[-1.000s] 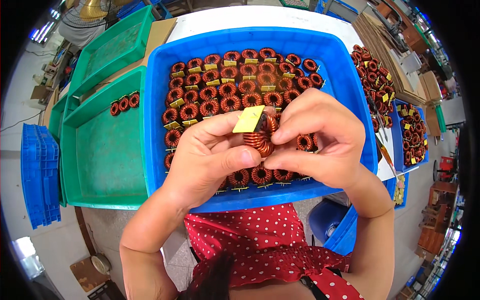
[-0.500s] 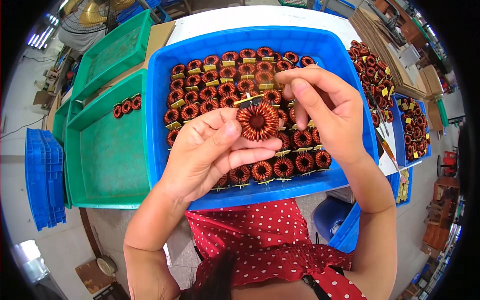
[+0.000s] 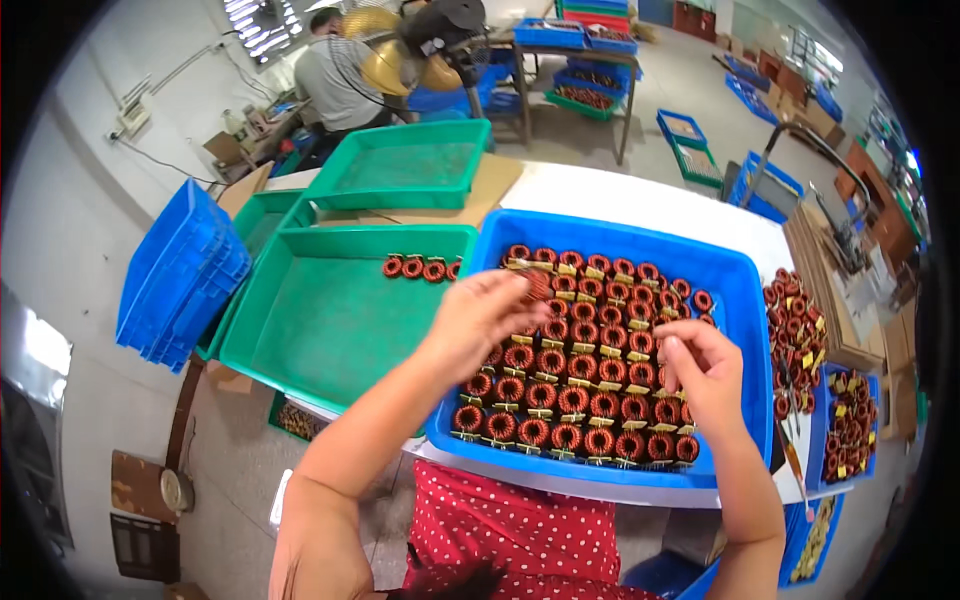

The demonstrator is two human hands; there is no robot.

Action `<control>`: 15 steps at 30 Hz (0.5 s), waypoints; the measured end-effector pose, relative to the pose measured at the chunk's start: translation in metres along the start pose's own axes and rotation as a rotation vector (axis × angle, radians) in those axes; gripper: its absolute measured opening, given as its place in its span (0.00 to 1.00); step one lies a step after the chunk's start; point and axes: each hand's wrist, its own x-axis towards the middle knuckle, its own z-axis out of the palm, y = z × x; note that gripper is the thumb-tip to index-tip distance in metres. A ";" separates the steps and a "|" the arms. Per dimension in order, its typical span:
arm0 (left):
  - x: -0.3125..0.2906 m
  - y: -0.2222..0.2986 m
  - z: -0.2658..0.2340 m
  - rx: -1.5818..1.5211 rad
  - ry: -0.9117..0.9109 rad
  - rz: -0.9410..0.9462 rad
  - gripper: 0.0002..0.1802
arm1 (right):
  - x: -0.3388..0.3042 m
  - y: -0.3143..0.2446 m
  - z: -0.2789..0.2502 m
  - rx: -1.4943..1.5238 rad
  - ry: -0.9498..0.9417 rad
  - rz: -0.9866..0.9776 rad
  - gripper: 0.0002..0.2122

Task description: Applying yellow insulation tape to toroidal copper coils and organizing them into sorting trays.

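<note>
My left hand (image 3: 484, 322) is over the left side of a blue tray (image 3: 610, 222), its fingers closed around a copper-wound toroidal coil (image 3: 537, 284), slightly blurred at the fingertips. Rows of similar coils (image 3: 573, 400), each with a small yellowish board, fill the tray beneath both hands. Above the tray's right part hovers my right hand (image 3: 708, 375), fingers loosely bent and apart, with nothing visible in them. To the left, a green tray (image 3: 330, 300) has several coils (image 3: 433, 270) lined up at its far right corner.
Another green tray (image 3: 400, 160) lies farther back. Stacked blue trays (image 3: 185, 280) rise at the left. Loose coils (image 3: 795, 320) and a blue bin of coils (image 3: 850, 425) are at the right. A fan (image 3: 385, 50) and a seated person (image 3: 340, 80) are beyond.
The head view has swung up and to the left, showing more of the room. My left hand has carried the coil leftward, and my hands are farther apart.
</note>
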 end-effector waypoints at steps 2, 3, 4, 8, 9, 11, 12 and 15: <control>0.009 0.019 -0.040 0.076 0.153 0.117 0.12 | 0.000 0.000 0.001 -0.005 -0.013 -0.065 0.06; 0.015 0.031 -0.063 0.140 0.212 0.179 0.13 | -0.001 0.001 0.000 -0.010 -0.011 -0.075 0.06; 0.017 0.042 -0.088 0.181 0.214 0.235 0.13 | -0.002 0.002 0.001 -0.001 -0.022 -0.063 0.06; 0.024 0.065 -0.178 0.432 0.598 0.265 0.13 | -0.001 0.004 0.000 -0.019 0.005 -0.085 0.06; 0.024 0.066 -0.196 0.496 0.703 0.231 0.12 | 0.000 0.004 0.001 -0.035 0.007 -0.076 0.06; 0.025 0.062 -0.224 0.732 0.848 0.175 0.11 | 0.001 0.004 0.002 -0.054 0.015 -0.058 0.06; 0.028 0.060 -0.235 0.855 0.902 0.160 0.11 | 0.002 0.004 0.002 -0.056 0.003 -0.058 0.06; 0.035 0.044 -0.255 1.107 1.046 0.151 0.14 | 0.003 0.004 0.003 -0.064 -0.030 -0.060 0.06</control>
